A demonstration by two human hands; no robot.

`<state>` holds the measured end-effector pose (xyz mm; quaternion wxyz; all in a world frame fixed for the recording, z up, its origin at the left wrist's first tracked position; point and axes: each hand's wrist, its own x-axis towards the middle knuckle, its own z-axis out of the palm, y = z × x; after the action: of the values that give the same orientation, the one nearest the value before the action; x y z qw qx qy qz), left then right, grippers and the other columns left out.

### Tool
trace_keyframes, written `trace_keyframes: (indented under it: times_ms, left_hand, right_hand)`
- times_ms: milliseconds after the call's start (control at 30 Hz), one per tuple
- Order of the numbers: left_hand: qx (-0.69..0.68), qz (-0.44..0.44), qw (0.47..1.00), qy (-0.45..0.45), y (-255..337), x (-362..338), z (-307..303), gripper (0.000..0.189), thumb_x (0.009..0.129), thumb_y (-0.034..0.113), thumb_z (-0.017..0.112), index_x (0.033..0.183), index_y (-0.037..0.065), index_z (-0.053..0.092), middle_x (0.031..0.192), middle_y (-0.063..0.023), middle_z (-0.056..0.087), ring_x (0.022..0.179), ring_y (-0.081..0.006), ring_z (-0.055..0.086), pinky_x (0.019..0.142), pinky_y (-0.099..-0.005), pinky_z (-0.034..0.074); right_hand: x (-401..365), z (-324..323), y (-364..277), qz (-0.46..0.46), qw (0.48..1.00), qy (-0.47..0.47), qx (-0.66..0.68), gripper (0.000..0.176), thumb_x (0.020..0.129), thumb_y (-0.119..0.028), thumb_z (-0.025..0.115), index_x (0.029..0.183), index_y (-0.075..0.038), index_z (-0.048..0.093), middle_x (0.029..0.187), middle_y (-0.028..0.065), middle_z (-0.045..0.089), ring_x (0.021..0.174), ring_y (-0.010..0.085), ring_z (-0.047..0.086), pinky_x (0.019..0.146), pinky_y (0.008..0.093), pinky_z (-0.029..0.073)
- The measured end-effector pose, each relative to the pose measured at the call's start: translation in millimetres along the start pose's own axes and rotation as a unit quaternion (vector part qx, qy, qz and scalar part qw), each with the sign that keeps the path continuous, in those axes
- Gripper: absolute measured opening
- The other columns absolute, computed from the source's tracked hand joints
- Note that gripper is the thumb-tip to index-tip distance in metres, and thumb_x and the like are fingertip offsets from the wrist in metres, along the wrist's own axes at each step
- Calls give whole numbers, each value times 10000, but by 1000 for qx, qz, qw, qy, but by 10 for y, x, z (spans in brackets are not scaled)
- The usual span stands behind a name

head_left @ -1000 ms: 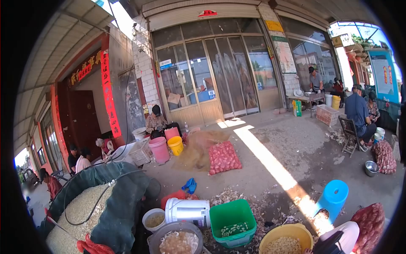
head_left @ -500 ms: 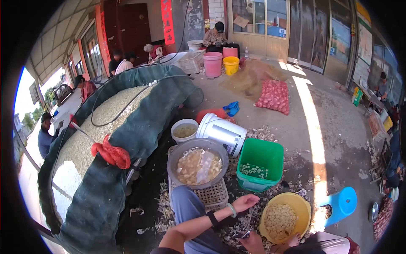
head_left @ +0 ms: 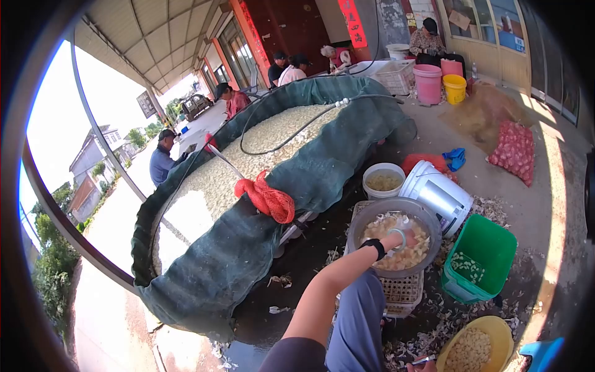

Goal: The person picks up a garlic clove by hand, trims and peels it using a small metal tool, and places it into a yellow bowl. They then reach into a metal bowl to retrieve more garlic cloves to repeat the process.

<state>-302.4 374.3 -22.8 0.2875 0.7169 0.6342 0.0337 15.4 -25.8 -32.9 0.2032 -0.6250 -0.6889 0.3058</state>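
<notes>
One left hand [head_left: 409, 237], in the grey basin [head_left: 359, 227] among wet garlic cloves [head_left: 414, 255], finger closure not discernible. One right hand [head_left: 424, 367], well apart from the left, closed on a small tool [head_left: 423, 359] at the eight o'clock edge of the yellow basin [head_left: 502, 340]. From the grey basin: white bucket [head_left: 436, 198], tilted, one o'clock; green tub [head_left: 496, 248], four o'clock

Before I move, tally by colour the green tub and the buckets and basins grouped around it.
Grey basin: 1
White buckets, one upright, one tipped: 2
Green tub: 1
Yellow basin: 1
Total: 5
</notes>
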Motion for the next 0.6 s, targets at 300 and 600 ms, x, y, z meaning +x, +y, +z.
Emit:
trace_keyframes:
  times_ms: [300,600]
  left_hand:
    - [175,-182,959,128,-563,1340,1379,439,908,329,515,1312,158,507,1389,-91,442,1268,-330,401,952,-537,373]
    - [107,-43,991,73,-110,351,1123,506,934,442,325,1286,118,488,1280,-214,529,1214,-402,464,1026,-522,317]
  right_hand:
    - [-18,251,247,-53,985,118,-113,487,825,-386,683,1012,41,542,856,206,590,760,378,577,665,459,481]
    - [-72,-286,-275,-31,997,56,49,368,906,-355,586,927,11,551,764,174,560,664,319,561,613,440,472]
